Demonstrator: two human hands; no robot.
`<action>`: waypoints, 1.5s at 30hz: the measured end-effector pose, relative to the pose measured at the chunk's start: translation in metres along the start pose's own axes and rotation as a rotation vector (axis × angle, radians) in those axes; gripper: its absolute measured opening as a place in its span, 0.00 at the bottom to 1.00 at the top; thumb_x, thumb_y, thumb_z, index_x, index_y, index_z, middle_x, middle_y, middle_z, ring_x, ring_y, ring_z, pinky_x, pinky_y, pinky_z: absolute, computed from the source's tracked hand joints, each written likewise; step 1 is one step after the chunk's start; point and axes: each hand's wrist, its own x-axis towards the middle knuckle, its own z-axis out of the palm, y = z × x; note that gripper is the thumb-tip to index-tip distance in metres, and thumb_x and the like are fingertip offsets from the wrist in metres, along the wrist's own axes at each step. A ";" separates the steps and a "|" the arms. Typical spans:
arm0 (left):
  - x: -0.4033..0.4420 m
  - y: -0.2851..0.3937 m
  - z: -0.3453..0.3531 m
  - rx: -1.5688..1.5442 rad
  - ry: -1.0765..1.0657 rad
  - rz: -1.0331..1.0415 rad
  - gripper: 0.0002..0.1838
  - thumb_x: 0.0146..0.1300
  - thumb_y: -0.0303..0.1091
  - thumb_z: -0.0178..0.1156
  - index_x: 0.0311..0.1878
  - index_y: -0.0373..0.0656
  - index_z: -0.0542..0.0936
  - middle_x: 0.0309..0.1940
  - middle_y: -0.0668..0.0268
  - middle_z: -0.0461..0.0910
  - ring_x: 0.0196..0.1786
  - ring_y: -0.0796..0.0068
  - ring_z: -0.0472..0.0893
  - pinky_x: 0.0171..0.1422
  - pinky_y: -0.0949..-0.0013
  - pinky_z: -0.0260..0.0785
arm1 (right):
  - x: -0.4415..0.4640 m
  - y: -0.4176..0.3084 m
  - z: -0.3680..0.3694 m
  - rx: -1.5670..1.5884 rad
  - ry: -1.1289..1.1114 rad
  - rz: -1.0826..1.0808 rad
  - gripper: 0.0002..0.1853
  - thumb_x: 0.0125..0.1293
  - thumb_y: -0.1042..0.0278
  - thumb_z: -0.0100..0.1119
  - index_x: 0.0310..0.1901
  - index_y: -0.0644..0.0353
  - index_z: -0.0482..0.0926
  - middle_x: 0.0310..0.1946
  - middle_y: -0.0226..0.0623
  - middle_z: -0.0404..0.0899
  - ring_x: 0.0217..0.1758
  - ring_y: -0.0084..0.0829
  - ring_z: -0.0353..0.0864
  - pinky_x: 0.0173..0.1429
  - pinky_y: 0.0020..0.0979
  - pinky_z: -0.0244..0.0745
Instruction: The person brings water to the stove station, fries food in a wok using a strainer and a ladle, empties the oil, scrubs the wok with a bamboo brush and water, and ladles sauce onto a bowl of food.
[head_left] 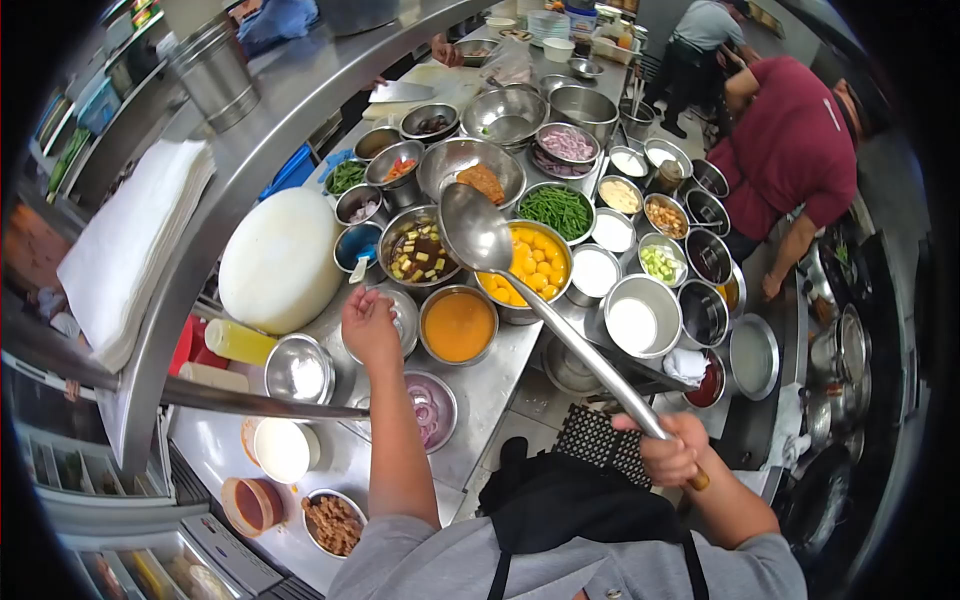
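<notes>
My right hand (672, 452) is wrapped round the handle of a long steel ladle (475, 228), near its wooden end. The ladle's wide bowl hangs over the pots, between a bowl of egg yolks (548, 268) and a steel bowl (440, 170) with a browned piece of food in it. My left hand (370, 322) has its fingers curled together above a small steel bowl (402, 335); what they hold, if anything, is hidden. Just beyond its fingertips, a white spoon handle (360, 268) leans out of a blue-lined container (352, 243). Beaten egg (458, 325) stands to its right.
A round white cutting board (280, 260) leans at the left, below a steel shelf (240, 130). Sliced onions (428, 412) and chopped green beans (557, 210) sit in bowls. A co-worker in a maroon shirt (790, 140) bends at the right, beside several sauce containers (707, 255).
</notes>
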 end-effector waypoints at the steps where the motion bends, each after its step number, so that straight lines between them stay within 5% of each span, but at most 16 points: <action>1: 0.003 0.003 -0.001 -0.036 -0.006 0.008 0.19 0.57 0.21 0.55 0.53 0.32 0.68 0.38 0.63 0.76 0.34 0.78 0.78 0.32 0.78 0.71 | -0.013 0.004 0.007 0.006 0.047 -0.022 0.29 0.70 0.67 0.38 0.70 0.58 0.46 0.19 0.28 0.61 0.11 0.15 0.61 0.11 0.20 0.57; 5: -0.002 0.021 0.011 -0.126 -0.060 0.080 0.19 0.56 0.20 0.55 0.53 0.33 0.68 0.39 0.63 0.75 0.35 0.77 0.78 0.34 0.79 0.70 | -0.083 0.033 0.047 -0.166 0.334 -0.140 0.29 0.69 0.69 0.42 0.69 0.60 0.46 0.18 0.28 0.58 0.11 0.13 0.59 0.12 0.18 0.54; 8: -0.016 0.030 0.021 -0.056 -0.080 0.127 0.18 0.58 0.20 0.55 0.52 0.34 0.69 0.38 0.64 0.75 0.34 0.77 0.78 0.34 0.79 0.70 | -0.112 0.066 0.079 -0.334 0.784 -0.162 0.30 0.63 0.79 0.47 0.67 0.60 0.53 0.17 0.27 0.56 0.12 0.14 0.52 0.12 0.18 0.49; 11: -0.044 0.037 0.035 -0.047 -0.160 0.129 0.16 0.59 0.21 0.55 0.51 0.34 0.70 0.37 0.64 0.75 0.34 0.77 0.77 0.35 0.79 0.69 | -0.127 0.083 0.086 -0.336 0.921 -0.160 0.30 0.63 0.79 0.47 0.67 0.58 0.55 0.14 0.25 0.55 0.11 0.15 0.53 0.12 0.19 0.50; 17: -0.079 0.022 0.040 -0.133 -0.248 0.101 0.16 0.60 0.22 0.56 0.52 0.35 0.71 0.36 0.65 0.76 0.34 0.77 0.78 0.35 0.78 0.70 | -0.139 0.092 0.085 -0.377 1.010 -0.257 0.27 0.59 0.81 0.49 0.62 0.63 0.61 0.14 0.25 0.53 0.11 0.14 0.51 0.11 0.19 0.47; 21: -0.089 0.004 0.030 0.123 -0.227 0.118 0.12 0.61 0.30 0.56 0.48 0.41 0.76 0.36 0.65 0.77 0.35 0.74 0.78 0.39 0.71 0.72 | -0.159 0.085 0.070 -0.435 1.018 -0.259 0.31 0.55 0.82 0.51 0.63 0.61 0.61 0.13 0.30 0.59 0.07 0.17 0.54 0.10 0.22 0.46; 24: -0.108 0.020 0.032 0.130 -0.135 0.206 0.10 0.56 0.32 0.60 0.42 0.42 0.78 0.28 0.66 0.79 0.30 0.78 0.77 0.39 0.73 0.70 | -0.171 0.068 0.051 -0.727 0.977 -0.157 0.33 0.52 0.80 0.53 0.63 0.61 0.60 0.09 0.29 0.57 0.05 0.18 0.54 0.08 0.22 0.45; 25: -0.114 0.019 0.034 0.019 -0.131 0.213 0.10 0.55 0.29 0.59 0.41 0.40 0.78 0.28 0.67 0.78 0.29 0.80 0.76 0.37 0.75 0.70 | -0.135 0.094 0.086 -0.732 1.421 -0.305 0.21 0.62 0.74 0.47 0.58 0.58 0.64 0.16 0.25 0.62 0.08 0.14 0.57 0.07 0.14 0.51; 32: -0.127 0.033 0.028 -0.011 -0.180 0.109 0.12 0.55 0.27 0.59 0.43 0.35 0.76 0.30 0.68 0.77 0.31 0.84 0.74 0.38 0.77 0.69 | -0.121 0.081 0.095 -0.773 1.478 -0.183 0.19 0.59 0.76 0.51 0.53 0.59 0.67 0.15 0.22 0.60 0.09 0.13 0.56 0.07 0.12 0.49; 34: -0.133 0.027 0.021 -0.016 -0.152 0.117 0.12 0.56 0.27 0.60 0.44 0.36 0.76 0.29 0.67 0.77 0.31 0.82 0.75 0.38 0.77 0.70 | -0.131 0.075 0.094 -0.797 1.325 -0.082 0.24 0.58 0.72 0.53 0.58 0.59 0.64 0.16 0.23 0.61 0.11 0.12 0.58 0.08 0.11 0.50; 35: -0.133 0.027 0.019 -0.017 -0.173 0.127 0.12 0.57 0.28 0.60 0.45 0.36 0.76 0.29 0.67 0.77 0.32 0.81 0.76 0.40 0.76 0.70 | -0.137 0.054 0.066 -0.752 0.981 0.032 0.32 0.52 0.80 0.52 0.63 0.61 0.60 0.09 0.29 0.56 0.05 0.18 0.53 0.08 0.22 0.46; 36: -0.136 0.026 0.016 0.025 -0.248 0.095 0.15 0.57 0.26 0.59 0.48 0.36 0.75 0.35 0.65 0.76 0.38 0.78 0.77 0.44 0.75 0.71 | -0.162 0.050 0.055 -0.701 0.996 0.003 0.32 0.52 0.81 0.52 0.62 0.60 0.61 0.10 0.28 0.57 0.06 0.17 0.54 0.09 0.22 0.47; 40: -0.142 0.000 0.006 -0.094 -0.283 -0.022 0.15 0.59 0.26 0.59 0.49 0.35 0.74 0.37 0.64 0.76 0.37 0.78 0.77 0.41 0.76 0.72 | -0.142 0.062 0.074 -0.496 1.056 -0.138 0.30 0.52 0.82 0.52 0.60 0.64 0.62 0.12 0.28 0.57 0.07 0.17 0.53 0.10 0.21 0.47; 45: -0.157 0.012 -0.050 0.067 -0.140 -0.083 0.10 0.63 0.28 0.56 0.46 0.35 0.74 0.30 0.67 0.75 0.31 0.81 0.76 0.37 0.78 0.70 | -0.114 0.058 0.102 -0.810 1.024 0.091 0.29 0.53 0.83 0.55 0.59 0.66 0.63 0.12 0.29 0.60 0.07 0.18 0.55 0.11 0.22 0.49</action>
